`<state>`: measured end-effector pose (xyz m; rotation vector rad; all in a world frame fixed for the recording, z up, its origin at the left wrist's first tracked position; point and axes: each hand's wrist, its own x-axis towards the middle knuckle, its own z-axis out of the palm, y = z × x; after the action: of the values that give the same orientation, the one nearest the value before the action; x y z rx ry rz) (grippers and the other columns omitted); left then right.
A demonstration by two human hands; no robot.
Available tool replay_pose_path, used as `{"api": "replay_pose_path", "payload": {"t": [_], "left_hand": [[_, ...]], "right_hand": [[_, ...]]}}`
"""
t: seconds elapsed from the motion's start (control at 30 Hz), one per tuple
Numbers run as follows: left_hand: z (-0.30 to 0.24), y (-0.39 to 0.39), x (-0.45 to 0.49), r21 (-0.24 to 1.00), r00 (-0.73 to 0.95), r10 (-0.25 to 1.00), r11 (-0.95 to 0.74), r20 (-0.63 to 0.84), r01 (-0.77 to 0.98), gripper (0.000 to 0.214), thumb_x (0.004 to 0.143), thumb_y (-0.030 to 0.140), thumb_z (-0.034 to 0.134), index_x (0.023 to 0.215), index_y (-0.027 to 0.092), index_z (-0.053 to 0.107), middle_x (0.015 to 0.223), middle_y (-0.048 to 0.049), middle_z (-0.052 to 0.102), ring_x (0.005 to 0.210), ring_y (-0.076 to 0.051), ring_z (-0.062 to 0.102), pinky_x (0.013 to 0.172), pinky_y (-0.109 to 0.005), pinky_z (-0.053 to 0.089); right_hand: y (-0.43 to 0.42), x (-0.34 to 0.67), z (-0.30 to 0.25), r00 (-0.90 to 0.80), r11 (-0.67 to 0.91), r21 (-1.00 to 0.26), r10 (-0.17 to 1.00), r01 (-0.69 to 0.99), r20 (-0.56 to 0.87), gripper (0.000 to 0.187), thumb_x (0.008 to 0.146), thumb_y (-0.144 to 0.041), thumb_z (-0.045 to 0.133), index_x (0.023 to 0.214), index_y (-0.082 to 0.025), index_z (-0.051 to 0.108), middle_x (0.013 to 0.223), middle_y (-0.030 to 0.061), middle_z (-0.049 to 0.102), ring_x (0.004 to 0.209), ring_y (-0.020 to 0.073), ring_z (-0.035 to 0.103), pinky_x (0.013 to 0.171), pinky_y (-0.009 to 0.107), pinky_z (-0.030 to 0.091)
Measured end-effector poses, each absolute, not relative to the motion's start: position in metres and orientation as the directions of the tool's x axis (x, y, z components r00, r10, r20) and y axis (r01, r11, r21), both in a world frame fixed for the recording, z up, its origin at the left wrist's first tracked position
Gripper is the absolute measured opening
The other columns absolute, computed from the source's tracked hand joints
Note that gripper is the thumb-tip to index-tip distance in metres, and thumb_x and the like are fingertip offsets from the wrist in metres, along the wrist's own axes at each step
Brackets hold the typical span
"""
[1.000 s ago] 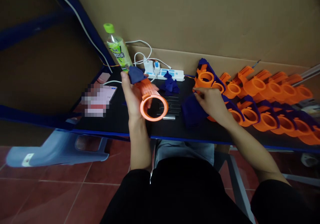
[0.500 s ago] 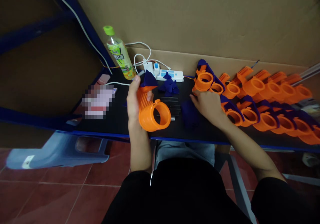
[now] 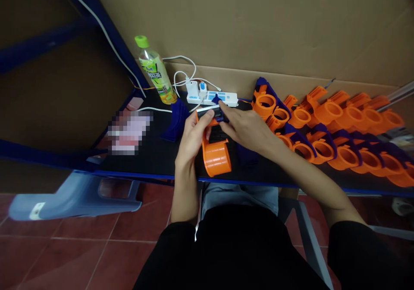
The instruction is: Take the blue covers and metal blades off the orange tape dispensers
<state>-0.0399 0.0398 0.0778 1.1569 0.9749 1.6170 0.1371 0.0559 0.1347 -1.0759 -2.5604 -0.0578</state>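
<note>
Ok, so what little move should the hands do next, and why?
Probably press the dark piece down onto the top end of the orange part. The left hand holds the orange part steady above the table, and the right hand has its fingers on the dark piece right at that end.

Black table [image 3: 152, 160]: bottle [image 3: 157, 72], power strip [image 3: 215, 97], orange holders [image 3: 346, 152].

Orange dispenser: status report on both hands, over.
Left hand grips orange dispenser. Right hand on its toothed strip. Blue part lies apart, leftward.
</note>
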Motion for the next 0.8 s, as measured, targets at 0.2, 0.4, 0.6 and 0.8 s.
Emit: {"api": "replay_pose_path", "payload": {"t": [0.2, 0.4, 0.6, 0.8], "left_hand": [[0.08, 0.036, -0.035, 0.935, -0.167, 0.944, -0.31, 0.283, -0.172, 0.041, 0.097, 0.054, 0.078, 0.08, 0.023, 0.055, 0.06, 0.0049, 0.043, 0.045, -0.01, 0.04, 0.042, -0.028, 0.031], [0.092, 0.029, -0.045, 0.904, -0.284, 0.931, -0.311, 0.228, -0.293, 0.039, 0.101, 0.048, 0.071, 0.082, 0.022, 0.05, 0.06, 0.0058, 0.037, 0.045, -0.008, 0.031, 0.044, -0.028, 0.026], [0.088, 0.037, -0.047, 0.885, -0.262, 0.934, -0.323, 0.242, -0.335, 0.042, 0.093, 0.049, 0.08, 0.076, 0.021, 0.054, 0.059, 0.0058, 0.042, 0.042, -0.006, 0.033, 0.04, -0.026, 0.023], [0.083, 0.038, -0.061, 0.933, -0.257, 0.949, -0.25, 0.183, -0.258, 0.024, 0.092, 0.032, 0.076, 0.078, 0.022, 0.061, 0.056, 0.0054, 0.044, 0.044, -0.009, 0.037, 0.042, -0.024, 0.025]], "right_hand": [[0.083, 0.157, 0.132, -0.75, 0.812, -0.227, 0.584, 0.538, 0.309, 0.061, 0.111, -0.031, 0.046, 0.169, -0.014, 0.047, 0.118, 0.0112, 0.08, 0.102, 0.0208, 0.075, 0.094, 0.032, 0.056], [0.113, 0.168, 0.151, -0.728, 0.777, -0.263, 0.628, 0.571, 0.274, 0.053, 0.116, -0.033, 0.032, 0.159, -0.024, 0.062, 0.112, 0.0056, 0.081, 0.098, 0.0193, 0.072, 0.094, 0.031, 0.053], [0.157, 0.14, 0.122, -0.623, 0.623, 0.029, 0.779, 0.782, 0.069, 0.054, 0.112, -0.024, 0.037, 0.159, -0.023, 0.063, 0.142, 0.0182, 0.067, 0.111, 0.0287, 0.07, 0.093, 0.037, 0.05], [0.166, 0.109, 0.103, -0.557, 0.553, 0.072, 0.83, 0.83, 0.042, 0.056, 0.105, -0.013, 0.043, 0.159, -0.013, 0.06, 0.151, 0.0256, 0.057, 0.135, 0.037, 0.056, 0.106, 0.046, 0.048]]}}
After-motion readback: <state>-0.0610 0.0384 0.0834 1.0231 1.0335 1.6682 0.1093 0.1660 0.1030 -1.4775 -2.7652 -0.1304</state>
